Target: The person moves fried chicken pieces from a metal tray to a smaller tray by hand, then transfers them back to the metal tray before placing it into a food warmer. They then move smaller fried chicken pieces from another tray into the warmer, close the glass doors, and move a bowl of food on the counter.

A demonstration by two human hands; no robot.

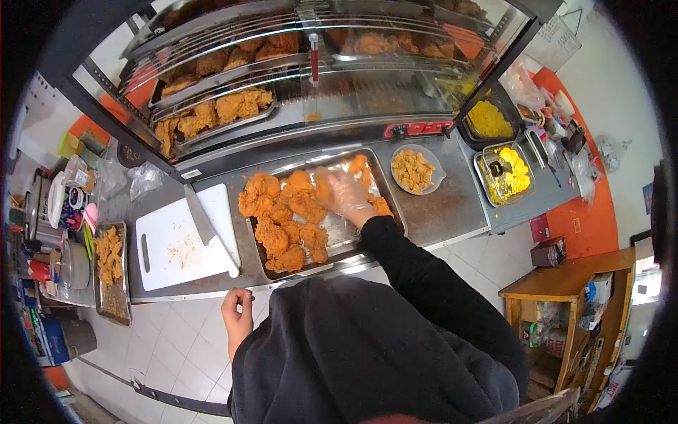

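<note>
From my end of the head camera, I have the right hand [346, 196] near the centre of the frame, over the middle of a metal tray [344, 239]. It wears a clear glove, and its fingers are blurred beside the fried chicken [282, 206]; I cannot tell how far open they are or whether they grip a piece. The chicken is heaped mostly on the tray's left half, with a few pieces toward its right edge. My left hand [237, 315] hangs low, left of centre, fingers curled inward, and I cannot tell whether they hold anything. Left of the tray, a knife [200, 214] lies across a white cutting board [159, 237]. Right of the tray sits a bowl [438, 172] of fried bits, and across the top stands a display cabinet [304, 143] with more fried pieces
</note>
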